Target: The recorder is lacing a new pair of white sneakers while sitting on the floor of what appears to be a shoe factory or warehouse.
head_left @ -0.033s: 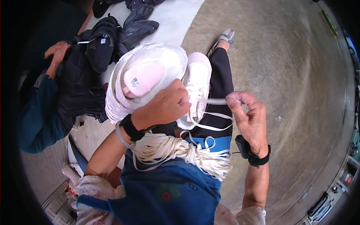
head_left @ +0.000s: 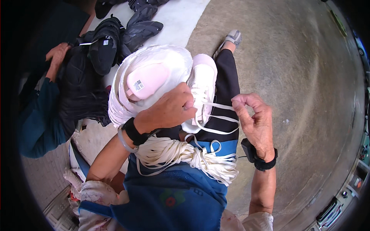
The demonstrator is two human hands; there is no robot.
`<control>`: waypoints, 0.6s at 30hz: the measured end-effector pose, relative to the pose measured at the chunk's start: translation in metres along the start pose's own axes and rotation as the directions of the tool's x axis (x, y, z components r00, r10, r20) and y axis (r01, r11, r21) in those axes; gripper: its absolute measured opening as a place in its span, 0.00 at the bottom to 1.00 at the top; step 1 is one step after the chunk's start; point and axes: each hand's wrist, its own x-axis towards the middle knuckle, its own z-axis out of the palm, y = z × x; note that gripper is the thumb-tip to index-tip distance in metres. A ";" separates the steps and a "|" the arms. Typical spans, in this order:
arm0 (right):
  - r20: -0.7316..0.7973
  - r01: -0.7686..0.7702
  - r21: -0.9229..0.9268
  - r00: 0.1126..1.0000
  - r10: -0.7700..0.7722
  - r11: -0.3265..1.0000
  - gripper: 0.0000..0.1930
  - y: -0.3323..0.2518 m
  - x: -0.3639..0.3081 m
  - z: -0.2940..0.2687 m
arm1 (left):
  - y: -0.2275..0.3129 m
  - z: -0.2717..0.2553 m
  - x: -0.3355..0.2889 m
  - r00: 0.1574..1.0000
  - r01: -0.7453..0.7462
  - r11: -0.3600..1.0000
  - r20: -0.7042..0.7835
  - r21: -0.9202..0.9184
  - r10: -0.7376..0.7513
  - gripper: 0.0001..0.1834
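A white and pale pink sneaker [head_left: 204, 73] lies on my black-trousered leg, toe pointing away from me. My left hand [head_left: 169, 106] is closed over the near left side of its lacing; what its fingertips pinch is hidden. To the right of the shoe, my right hand [head_left: 255, 115] pinches the end of a flat white shoelace [head_left: 220, 105] between thumb and forefinger. That lace stretches from the eyelets to my fingers. A second length of lace loops out below it. Across my lap rests a thick bundle of cream laces [head_left: 185, 154].
Left of the sneaker is a white, crinkled, round-rimmed bundle [head_left: 179, 57] with a pale pink labelled piece [head_left: 148, 80] in it. Black shoes [head_left: 104, 50] sit on a white surface [head_left: 185, 19] at the far left. Another person's hand [head_left: 58, 54] is beside them.
The lace between the shoe and my right hand was blurred and now shows sharp, sloping slightly down to the right. My right hand has barely shifted left; my left hand stays nearly in place.
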 end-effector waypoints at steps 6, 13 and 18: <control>-0.054 0.089 -0.081 0.994 -0.094 0.993 0.03 0.002 0.002 0.011 | 0.019 -0.040 0.009 0.918 0.369 0.897 0.245 -0.244 -0.312 0.13; 0.115 0.098 -0.066 0.989 -0.090 0.993 0.03 0.003 -0.016 0.027 | 0.074 -0.103 -0.017 0.868 0.425 0.677 0.057 -0.601 -0.493 0.19; 0.205 0.103 -0.085 0.975 -0.084 0.991 0.05 0.010 -0.029 0.059 | 0.083 -0.106 -0.046 0.890 0.242 0.778 -0.187 -0.580 -0.416 0.20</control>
